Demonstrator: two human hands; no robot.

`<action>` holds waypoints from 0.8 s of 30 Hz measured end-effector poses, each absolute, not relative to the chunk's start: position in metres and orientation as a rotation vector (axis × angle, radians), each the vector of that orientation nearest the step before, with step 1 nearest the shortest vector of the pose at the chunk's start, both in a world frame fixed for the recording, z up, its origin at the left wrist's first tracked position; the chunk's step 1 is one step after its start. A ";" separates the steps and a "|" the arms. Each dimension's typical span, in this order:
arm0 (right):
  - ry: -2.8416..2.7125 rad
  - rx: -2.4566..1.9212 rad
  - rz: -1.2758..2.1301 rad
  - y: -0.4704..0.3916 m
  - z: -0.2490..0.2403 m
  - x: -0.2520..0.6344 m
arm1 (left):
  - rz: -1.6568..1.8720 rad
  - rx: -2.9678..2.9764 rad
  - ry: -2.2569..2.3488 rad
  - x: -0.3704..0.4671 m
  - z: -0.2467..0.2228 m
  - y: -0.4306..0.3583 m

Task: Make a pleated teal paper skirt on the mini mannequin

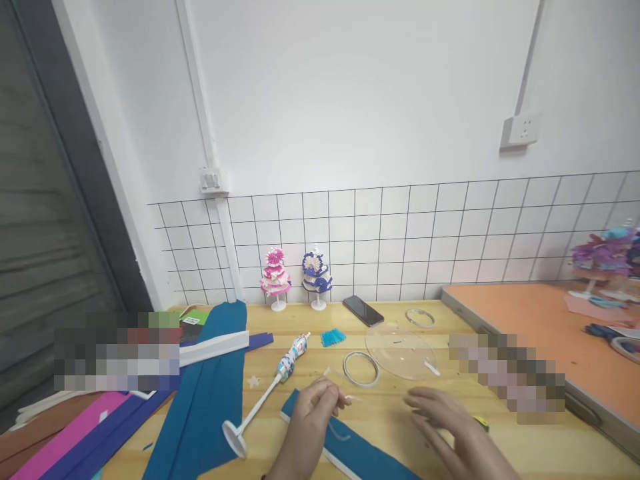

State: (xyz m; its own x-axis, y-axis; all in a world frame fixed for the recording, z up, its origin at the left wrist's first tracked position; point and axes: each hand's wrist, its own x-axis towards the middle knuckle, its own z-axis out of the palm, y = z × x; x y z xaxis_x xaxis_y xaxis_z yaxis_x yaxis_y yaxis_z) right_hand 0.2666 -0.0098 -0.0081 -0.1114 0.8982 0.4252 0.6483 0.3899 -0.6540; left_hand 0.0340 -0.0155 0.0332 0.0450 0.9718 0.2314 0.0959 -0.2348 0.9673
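Note:
My left hand [316,417] is closed in a pinch on a thin clear strip [356,399], whose ends show beside the fingers. Under that hand lies a folded teal paper strip [367,450] with a white edge. My right hand [450,417] hovers over the wood to the right, fingers stretched and slightly blurred, with nothing visible in it. Ahead of the hands is a tape-like ring [361,369]. A clear round disc [401,351] rests beyond my right hand. To the left, a white stand with a foil-wrapped stem [293,359] lies on its side.
Small blue strips [333,337], a phone [363,311], another ring [420,318] and two decorated miniature trees [275,279] are toward the wall. Teal paper [210,393] and coloured paper strips [90,433] cover the left side. An orange-topped table [530,313] adjoins on the right.

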 end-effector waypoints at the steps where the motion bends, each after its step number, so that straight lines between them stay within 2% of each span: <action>1: -1.774 -1.282 0.522 -0.015 0.002 0.249 | 1.273 1.491 1.148 0.036 0.035 -0.018; 6: -1.625 -1.158 0.909 -0.029 0.027 0.192 | 1.190 1.596 1.219 0.038 0.036 -0.029; 11: -1.679 -1.098 1.017 -0.031 0.028 0.184 | 1.203 1.670 1.360 0.022 0.028 -0.042; 15: -1.570 -1.069 1.241 -0.037 0.021 0.174 | 1.302 1.644 1.514 0.005 0.015 -0.052; 20: -1.470 -1.048 1.270 -0.039 -0.001 0.158 | 1.583 1.861 1.468 -0.006 -0.003 -0.069; 24: -1.538 -1.046 1.300 -0.040 -0.006 0.152 | 1.593 2.155 1.442 -0.010 -0.011 -0.078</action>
